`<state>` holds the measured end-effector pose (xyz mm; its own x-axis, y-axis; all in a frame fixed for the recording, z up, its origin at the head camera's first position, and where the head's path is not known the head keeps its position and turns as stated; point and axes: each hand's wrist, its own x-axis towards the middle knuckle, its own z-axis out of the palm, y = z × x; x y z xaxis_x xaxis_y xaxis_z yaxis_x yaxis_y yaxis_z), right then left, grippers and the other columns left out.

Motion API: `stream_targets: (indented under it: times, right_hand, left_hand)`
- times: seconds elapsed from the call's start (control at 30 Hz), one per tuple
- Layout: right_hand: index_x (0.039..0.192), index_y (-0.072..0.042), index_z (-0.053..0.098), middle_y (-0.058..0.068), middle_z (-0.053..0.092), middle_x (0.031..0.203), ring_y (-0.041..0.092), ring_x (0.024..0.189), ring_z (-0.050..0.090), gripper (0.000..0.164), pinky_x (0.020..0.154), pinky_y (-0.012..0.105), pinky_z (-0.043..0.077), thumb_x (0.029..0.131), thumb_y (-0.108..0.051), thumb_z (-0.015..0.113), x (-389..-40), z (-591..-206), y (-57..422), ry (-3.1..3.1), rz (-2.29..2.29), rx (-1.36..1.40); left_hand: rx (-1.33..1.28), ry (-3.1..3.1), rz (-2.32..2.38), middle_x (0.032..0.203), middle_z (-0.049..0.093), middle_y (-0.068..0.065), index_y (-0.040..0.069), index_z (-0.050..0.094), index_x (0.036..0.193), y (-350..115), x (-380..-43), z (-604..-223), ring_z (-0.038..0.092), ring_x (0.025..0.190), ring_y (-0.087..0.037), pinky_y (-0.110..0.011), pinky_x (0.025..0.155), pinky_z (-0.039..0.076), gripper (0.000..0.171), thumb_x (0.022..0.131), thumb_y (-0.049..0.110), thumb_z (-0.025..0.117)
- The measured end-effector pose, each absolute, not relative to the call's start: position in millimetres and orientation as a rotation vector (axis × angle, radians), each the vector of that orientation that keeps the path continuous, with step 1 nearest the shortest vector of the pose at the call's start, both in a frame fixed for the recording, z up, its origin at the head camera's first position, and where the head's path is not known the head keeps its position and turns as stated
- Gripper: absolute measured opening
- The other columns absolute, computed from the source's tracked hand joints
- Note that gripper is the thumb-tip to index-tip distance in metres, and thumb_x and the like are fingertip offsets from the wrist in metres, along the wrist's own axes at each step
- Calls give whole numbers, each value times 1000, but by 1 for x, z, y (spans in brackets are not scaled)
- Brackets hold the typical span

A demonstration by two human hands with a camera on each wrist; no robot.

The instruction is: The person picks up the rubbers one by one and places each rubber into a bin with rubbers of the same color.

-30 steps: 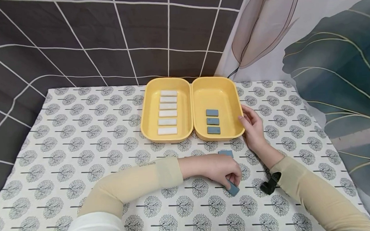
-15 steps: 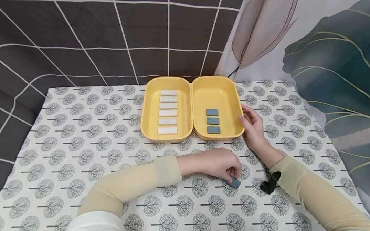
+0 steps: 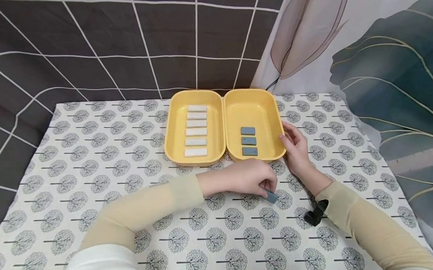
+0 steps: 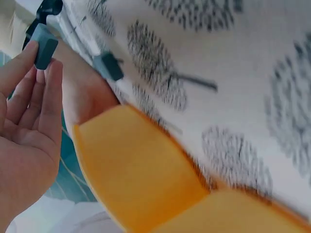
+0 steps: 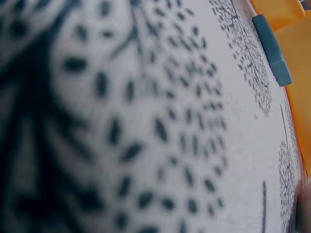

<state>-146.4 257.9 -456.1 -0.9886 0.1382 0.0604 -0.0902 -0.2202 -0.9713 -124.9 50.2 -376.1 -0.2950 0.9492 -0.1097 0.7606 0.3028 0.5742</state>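
My left hand [image 3: 250,176] pinches a blue rectangular block [image 3: 271,196] between thumb and fingertips, in front of the right yellow tray [image 3: 252,94]. The left wrist view shows that held block [image 4: 45,47] tilted, above the patterned cloth. A second blue block [image 4: 108,66] lies on the cloth near the tray; in the head view the left hand hides it. My right hand [image 3: 296,147] grips the right tray's right wall, thumb over the rim. Inside that tray, blue blocks [image 3: 249,141] lie in a short column.
The left yellow tray [image 3: 167,133] adjoins the right one and holds a column of several white blocks [image 3: 196,132]. Both trays stand at the back of the tree-print cloth [image 3: 105,168], before a dark gridded curtain [image 3: 121,42]. A black strap piece [image 3: 316,214] sits at my right wrist.
My left hand has lifted the pinched blue block from the cloth and moved it away from me, toward the right tray. My right hand has stayed on the tray wall.
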Motion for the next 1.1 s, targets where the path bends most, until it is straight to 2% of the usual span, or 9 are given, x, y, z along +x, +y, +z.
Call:
stream_targets:
  times: [0.23,0.47,0.73,1.1]
  right_hand:
    - [150,10,46,2,70,129,16,114,69,49,95,25,64,101,12,48,-147,-455,258,-1886,2329,-66]
    - [150,10,46,0,69,130,15,116,68,50,96,24,63,101,12,48,-147,-454,258,-1912,2310,-78]
    - [151,10,44,4,65,135,16,119,65,50,98,26,62,102,12,47,-147,-454,259,-1930,2314,-50]
    - [151,10,46,1,66,132,14,117,66,50,97,23,62,101,13,48,-147,-454,259,-1931,2298,-46]
  left_hand:
    - [1445,2214,660,93,75,11,22,81,101,39,-140,-361,64,84,-1,-9,80,50,11,91,24,85]
    - [1410,2235,755,100,79,5,16,81,103,31,-156,-344,68,90,-5,-10,84,53,12,92,16,84]
    - [1265,2277,895,100,80,2,12,80,101,25,-177,-335,69,90,-8,-12,84,56,11,91,14,84]
    - [1128,2375,907,100,80,-1,8,80,100,22,-207,-328,71,91,-11,-16,85,58,10,91,11,84]
